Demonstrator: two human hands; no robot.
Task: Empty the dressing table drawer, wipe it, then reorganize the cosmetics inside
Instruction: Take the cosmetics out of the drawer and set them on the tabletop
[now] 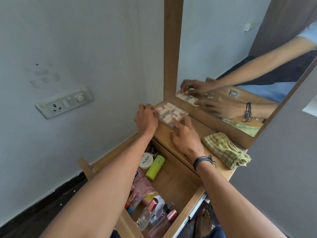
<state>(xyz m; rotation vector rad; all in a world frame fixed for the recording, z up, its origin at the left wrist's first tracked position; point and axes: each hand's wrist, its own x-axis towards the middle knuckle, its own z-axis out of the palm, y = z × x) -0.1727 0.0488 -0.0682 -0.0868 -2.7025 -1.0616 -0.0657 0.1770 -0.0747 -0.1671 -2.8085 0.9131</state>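
Worktop edges: the wooden worktop (202, 127) runs along under the mirror (240, 48). Its left end is near the blue wall (85, 48).
Open room: there is bare wood between the clear box (169, 112) and the green cloth (224, 152).
Where the box is: it lies flat at the back left corner of the worktop, just beside the foot of the mirror frame.
How the box looks: it is a flat see-through box with rows of small pale pieces inside. It looks a bit blurry.
Left hand (146, 117): its grip is bent round the left end of the box.
Right hand (187, 138): its grip is wide, with the fingers spread. One fingertip touches the near corner of the box. Dark bands (202, 161) are tied round the wrist.
Drawer (175, 184): it is pulled out under the worktop. The right side of its floor is bare wood.
In the drawer: the things crowd along the left side. There is a white jar (145, 160) marked nail polish, a lime green tube (156, 167) just beside it, a pink packet (144, 184) and a clear bottle (147, 213) with a shiny pink cap. More small bottles lie at the near end.
Cloth: it is green and checked, and lies bunched up at the right end of the worktop.
Mirror: it shows both hands on the box.
Wall: a white switch plate (65, 102) is on it, well apart from the worktop.
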